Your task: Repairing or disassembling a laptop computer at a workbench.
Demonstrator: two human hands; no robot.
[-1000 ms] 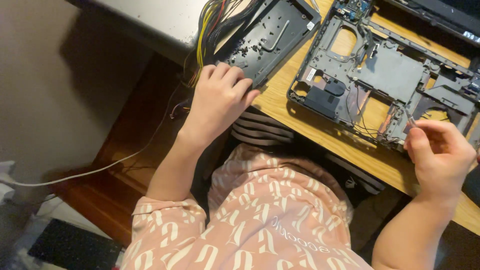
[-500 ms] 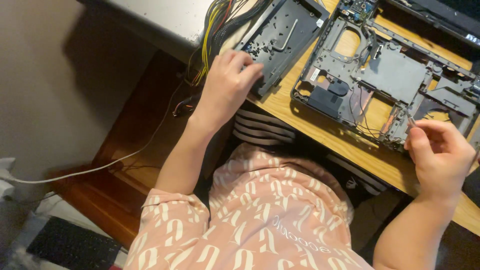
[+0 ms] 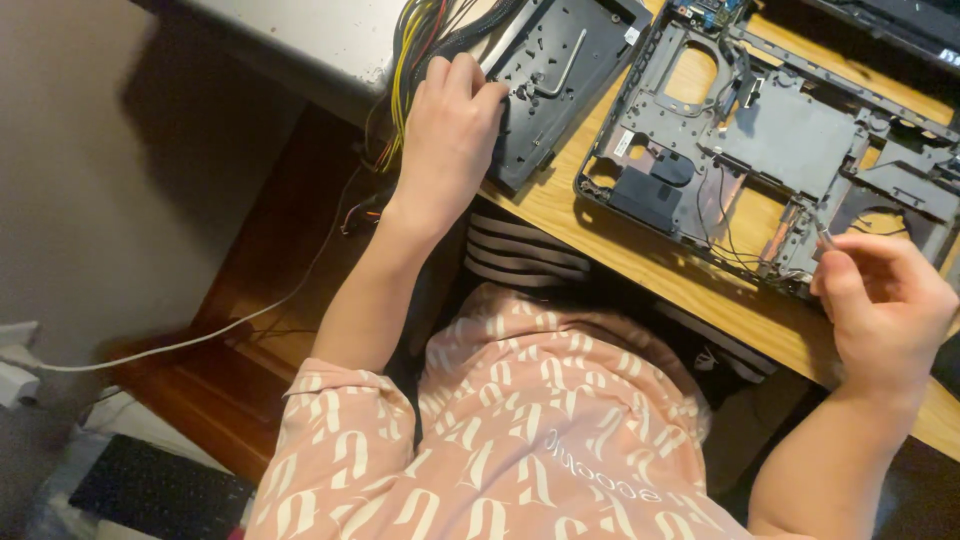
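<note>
my left hand (image 3: 452, 130) fingers spread, resting on black panel (image 3: 560, 70) | my right hand (image 3: 885, 300) pinching thin metal tool (image 3: 824, 236) beside laptop chassis (image 3: 770, 150) | wooden table (image 3: 690, 290)

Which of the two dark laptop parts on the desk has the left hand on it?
The flat black panel at the desk's left edge; the left hand rests there. The hollow chassis frame lies apart.

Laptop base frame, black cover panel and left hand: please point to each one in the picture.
laptop base frame (image 3: 790, 130), head view, grey middle plate.
black cover panel (image 3: 560, 85), head view, inner face.
left hand (image 3: 450, 130), head view, back of hand.
</note>
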